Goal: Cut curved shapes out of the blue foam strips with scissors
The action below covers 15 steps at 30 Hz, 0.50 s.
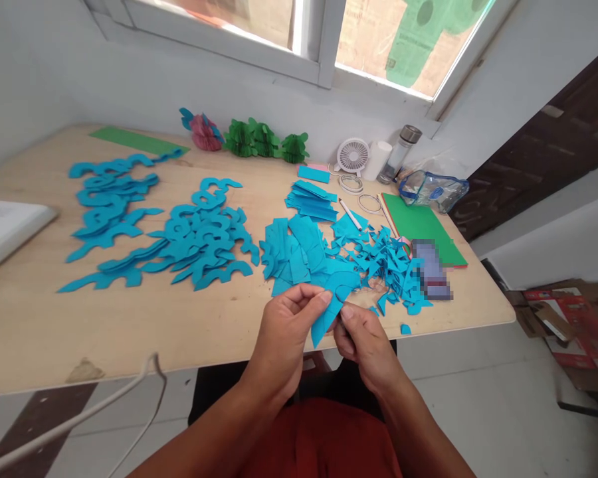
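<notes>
A blue paper piece (pixel 323 323) with a pointed lower tip and a curved line is held above the table's front edge. My left hand (pixel 290 325) pinches its left side between thumb and fingers. On the other side, my right hand (pixel 367 342) is closed at the paper's right edge, its fingertips partly hidden. Just behind the hands lies a pile of flat blue paper sheets (pixel 299 249). Blue paper scraps (pixel 391 259) are heaped to the right. Wavy cut-out blue paper shapes (pixel 204 239) lie in overlapping piles to the left.
On the table (pixel 179 325) are a green paper strip (pixel 129 141), folded green paper decorations (pixel 252 139), a white pen (pixel 349 214), a small fan (pixel 353 156), a bottle (pixel 401 153), a clear pouch (pixel 436 189) and green sheets (pixel 423 226). A white cable (pixel 80 415) crosses the lower left.
</notes>
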Tool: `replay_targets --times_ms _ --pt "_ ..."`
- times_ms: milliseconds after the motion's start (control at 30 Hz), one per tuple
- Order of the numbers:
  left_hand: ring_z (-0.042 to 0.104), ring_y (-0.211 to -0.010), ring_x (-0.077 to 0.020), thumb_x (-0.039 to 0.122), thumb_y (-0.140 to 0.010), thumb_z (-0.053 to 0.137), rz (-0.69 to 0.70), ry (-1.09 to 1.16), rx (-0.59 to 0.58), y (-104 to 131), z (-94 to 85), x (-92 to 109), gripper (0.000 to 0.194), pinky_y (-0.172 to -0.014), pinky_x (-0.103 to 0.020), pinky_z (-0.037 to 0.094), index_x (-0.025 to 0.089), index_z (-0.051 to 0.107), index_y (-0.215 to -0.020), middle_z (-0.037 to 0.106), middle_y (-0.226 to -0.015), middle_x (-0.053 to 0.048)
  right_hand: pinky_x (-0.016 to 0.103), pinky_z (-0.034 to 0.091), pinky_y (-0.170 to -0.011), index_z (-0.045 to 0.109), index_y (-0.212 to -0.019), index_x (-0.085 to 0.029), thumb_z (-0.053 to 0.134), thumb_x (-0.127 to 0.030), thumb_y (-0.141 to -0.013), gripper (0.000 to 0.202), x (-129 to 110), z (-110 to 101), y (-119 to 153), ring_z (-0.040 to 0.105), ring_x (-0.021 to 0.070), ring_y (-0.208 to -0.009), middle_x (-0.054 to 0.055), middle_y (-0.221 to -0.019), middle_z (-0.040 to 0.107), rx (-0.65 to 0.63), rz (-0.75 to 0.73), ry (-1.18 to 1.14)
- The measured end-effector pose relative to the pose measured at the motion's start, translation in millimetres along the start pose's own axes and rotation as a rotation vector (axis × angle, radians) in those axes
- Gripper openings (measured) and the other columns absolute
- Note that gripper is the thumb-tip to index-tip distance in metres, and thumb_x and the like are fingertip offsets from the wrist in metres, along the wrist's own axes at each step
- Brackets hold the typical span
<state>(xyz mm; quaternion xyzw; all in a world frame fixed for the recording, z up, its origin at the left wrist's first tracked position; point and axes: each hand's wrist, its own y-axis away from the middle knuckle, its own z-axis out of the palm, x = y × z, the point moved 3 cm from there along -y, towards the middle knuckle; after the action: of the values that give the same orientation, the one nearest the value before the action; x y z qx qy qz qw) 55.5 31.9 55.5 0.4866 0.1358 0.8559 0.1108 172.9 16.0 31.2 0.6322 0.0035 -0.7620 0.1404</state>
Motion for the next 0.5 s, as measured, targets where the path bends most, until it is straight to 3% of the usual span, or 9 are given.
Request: replay_targets --times_ms 500 --pt "0.047 -0.052 -0.0098 0.029 -0.066 0.074 -0.107 0.083 -0.042 3.4 4.1 3.6 0.021 -0.055 -0.022 0.04 0.015 0.059 -0.059 0.055 -0.055 0.003 0.023 0.013 -0.038 0.041 -0.06 -0.02 0.05 -0.05 -0.089 0.043 2.0 1.5 1.1 0.023 0.0072 -0.039 -0.008 -0.045 0.034 0.0 -0.013 -0.058"
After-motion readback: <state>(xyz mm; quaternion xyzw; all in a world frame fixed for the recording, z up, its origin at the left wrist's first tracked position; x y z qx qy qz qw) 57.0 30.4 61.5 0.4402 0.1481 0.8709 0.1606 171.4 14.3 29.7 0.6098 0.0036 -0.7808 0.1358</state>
